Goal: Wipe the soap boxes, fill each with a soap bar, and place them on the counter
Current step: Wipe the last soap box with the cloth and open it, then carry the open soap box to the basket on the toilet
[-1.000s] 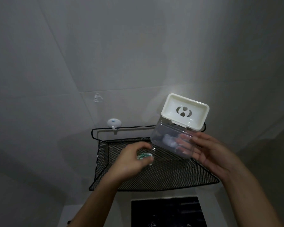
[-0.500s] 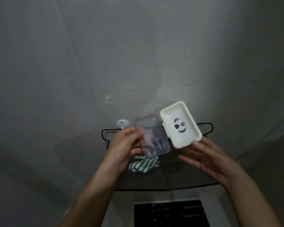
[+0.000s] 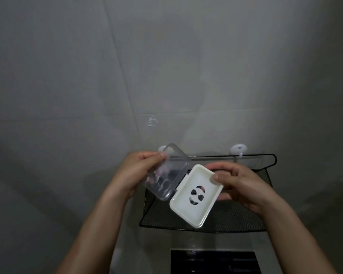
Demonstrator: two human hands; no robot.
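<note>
The person holds an open soap box [image 3: 183, 186] up in both hands in front of a black mesh shelf [image 3: 236, 216] hung from two white hooks on the grey wall. The left hand [image 3: 136, 171] is curled around the clear lid [image 3: 166, 173], thumb on its upper edge and fingers behind it. The right hand [image 3: 240, 182] grips the white tray [image 3: 196, 196], thumb pressed on its far rim and fingers underneath; the tray's cut-out holes face the person, and it looks empty.

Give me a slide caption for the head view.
Both hands hold an open soap box above a black mesh shelf: left hand on clear lid, right hand on white tray.
</note>
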